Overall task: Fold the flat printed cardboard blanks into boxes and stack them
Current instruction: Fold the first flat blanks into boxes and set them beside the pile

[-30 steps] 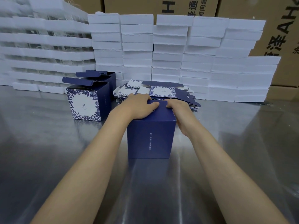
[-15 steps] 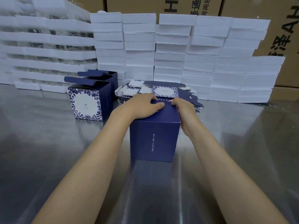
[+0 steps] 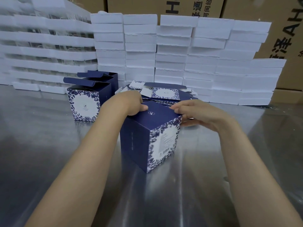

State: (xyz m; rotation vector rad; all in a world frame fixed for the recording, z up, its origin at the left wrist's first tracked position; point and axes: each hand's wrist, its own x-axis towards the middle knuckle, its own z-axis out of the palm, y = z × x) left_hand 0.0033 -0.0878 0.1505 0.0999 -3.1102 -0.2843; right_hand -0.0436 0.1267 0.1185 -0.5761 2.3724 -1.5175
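Seen from above and behind, two bare forearms reaching forward over a shiny metal table. Between the hands, a navy folded box standing upright on the table, turned corner-on, with one plain dark side, one side printed with blue flowers round a white panel, and a closed dark top bearing a small white logo.

Left hand resting on the box's far left top edge, wrist bent down, fingers curled over that edge with the thumb lying flat on the top panel. Right hand at the box's right top corner, palm turned inward, fingers loosely curled and held close together, fingertips touching the top edge; lower fingers reaching behind the right side, where the exact contact cannot be made out.

Just behind the box, a low pile of flat printed blanks, fanned slightly. To the left, well apart from the held box, two more folded boxes standing one behind the other, lids open and flaps sticking up.

Along the back, rows of stacked white foam trays forming a wall, with taller stacks at the left. Behind those, brown cartons with large black lettering.
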